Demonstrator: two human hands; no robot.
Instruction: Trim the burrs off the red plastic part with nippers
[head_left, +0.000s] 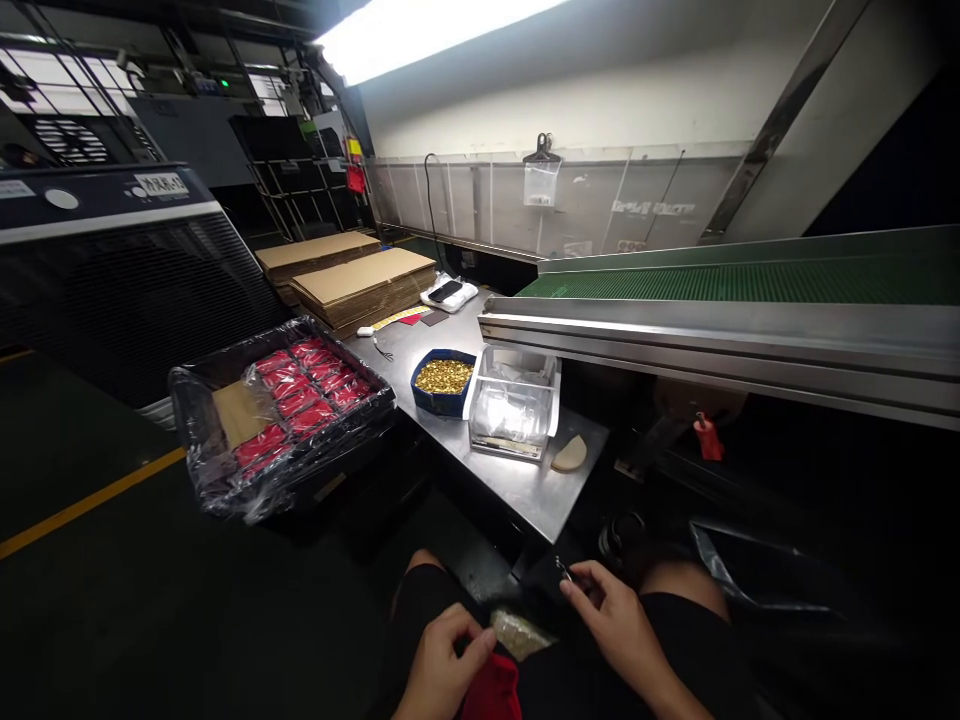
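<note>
Low in the head view, above my lap, my left hand (448, 652) is closed, its thumb and forefinger pinched together at the upper edge of a red, soft-looking piece (493, 690). The lower part of that piece runs out of view. To its right, my right hand (611, 615) pinches a small, thin, shiny metal tool (562, 569) between thumb and fingers; its tip points up and away, and its kind is too small to make out. The two hands are apart. Between my legs, lower down, lies a clear bag with yellowish contents (521, 634).
On the metal table (525, 497) stand a blue tray of small gold pieces (442, 378), a clear plastic bin (514, 405) and a pale half-round pad (570, 455). A plastic-lined crate of red packets (300, 400) is at left, cardboard stacks (367, 275) behind, a green conveyor (712, 285) at right.
</note>
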